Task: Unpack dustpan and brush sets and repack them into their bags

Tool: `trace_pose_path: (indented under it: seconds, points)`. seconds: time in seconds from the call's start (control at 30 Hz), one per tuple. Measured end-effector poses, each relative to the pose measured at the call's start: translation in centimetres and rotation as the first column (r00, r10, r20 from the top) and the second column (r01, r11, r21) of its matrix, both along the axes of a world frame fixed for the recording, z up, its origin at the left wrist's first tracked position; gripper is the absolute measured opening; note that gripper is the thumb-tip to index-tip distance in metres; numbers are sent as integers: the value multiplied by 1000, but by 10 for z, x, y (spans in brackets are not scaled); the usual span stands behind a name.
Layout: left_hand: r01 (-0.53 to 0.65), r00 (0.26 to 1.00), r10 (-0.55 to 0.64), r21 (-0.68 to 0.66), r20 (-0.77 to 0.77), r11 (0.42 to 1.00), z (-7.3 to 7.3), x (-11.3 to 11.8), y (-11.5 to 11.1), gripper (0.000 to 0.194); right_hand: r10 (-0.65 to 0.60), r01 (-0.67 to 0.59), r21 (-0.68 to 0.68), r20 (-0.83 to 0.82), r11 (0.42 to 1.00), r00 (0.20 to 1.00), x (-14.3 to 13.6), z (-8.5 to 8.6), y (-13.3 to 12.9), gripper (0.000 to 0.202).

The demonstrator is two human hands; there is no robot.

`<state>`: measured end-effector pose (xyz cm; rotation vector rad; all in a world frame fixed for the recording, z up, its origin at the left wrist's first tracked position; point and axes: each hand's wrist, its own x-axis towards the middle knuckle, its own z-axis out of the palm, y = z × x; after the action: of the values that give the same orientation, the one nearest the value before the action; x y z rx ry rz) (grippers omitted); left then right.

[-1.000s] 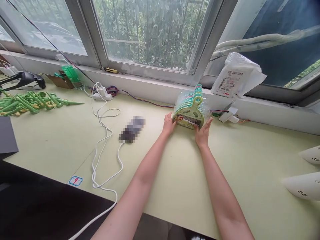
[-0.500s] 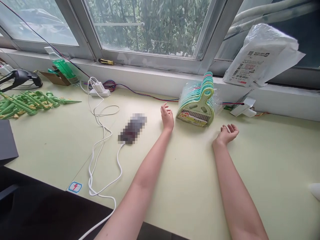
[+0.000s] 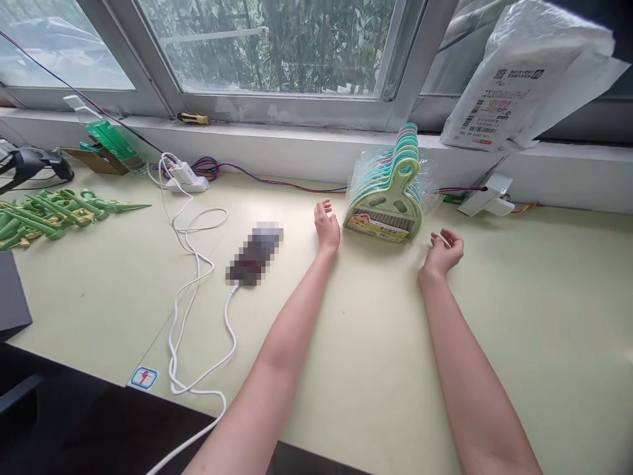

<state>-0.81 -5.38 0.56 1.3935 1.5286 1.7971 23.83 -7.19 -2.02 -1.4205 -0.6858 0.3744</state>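
Observation:
Both my hands rest on the pale table, one on each side of a plastic-wrapped stack of small green dustpan-and-brush sets [image 3: 383, 204]. My left hand [image 3: 327, 225] lies just left of the stack, holding nothing, its fingers apart and loosely curled. To the right of the stack my right hand [image 3: 442, 252] also holds nothing, with its fingers half bent. Neither hand grips the sets. A pixelated phone-like slab [image 3: 254, 256] lies left of my left hand, joined to a white cable [image 3: 231, 323].
Green plastic pieces [image 3: 54, 212] are heaped at the left, near a green-labelled bottle [image 3: 111, 138]. A white power strip [image 3: 188, 183] sits by the wall. On the sill are a screwdriver [image 3: 194, 119] and a white plastic package [image 3: 514, 86]. A white adapter [image 3: 489, 196] stands at right.
The view has shifted slightly, so most things sit a little further left. My hands stay beside the stack; the right hand's fingers look slightly more curled.

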Motion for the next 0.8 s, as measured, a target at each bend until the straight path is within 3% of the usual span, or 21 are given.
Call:
trace_pose_path:
  seconds: [0.2, 0.3, 0.37, 0.47, 0.57, 0.7, 0.8]
  points:
    - [-11, 991, 8, -23, -130, 1000, 2, -2, -4, 41, -28, 23, 29, 181, 999, 983, -15, 13, -15, 24]
    - [-17, 980, 26, 47, -199, 999, 9, -2, -12, 22, 40, -57, 55, 265, 997, 963, -23, 19, -23, 26]
    - [21, 970, 4, 102, -243, 995, 12, -1, -17, 20, 80, -98, 55, 260, 994, 962, -26, 21, -26, 29]
    - [131, 973, -118, 54, -200, 990, 12, -1, -20, 27, 202, -213, 18, 241, 977, 949, -30, 20, -28, 33]
    - [197, 973, -200, -38, -118, 980, 9, -3, -24, 46, 325, -334, -18, 294, 942, 899, -34, 19, -31, 23]
    - [163, 951, -179, -85, -253, 983, 6, -8, -36, 43, 276, -289, -34, 421, 957, 864, -39, 16, -40, 26]
    - [63, 923, -82, -62, -377, 996, 6, -10, -44, 36, 279, -282, -66, 461, 957, 842, -43, 15, -45, 29]
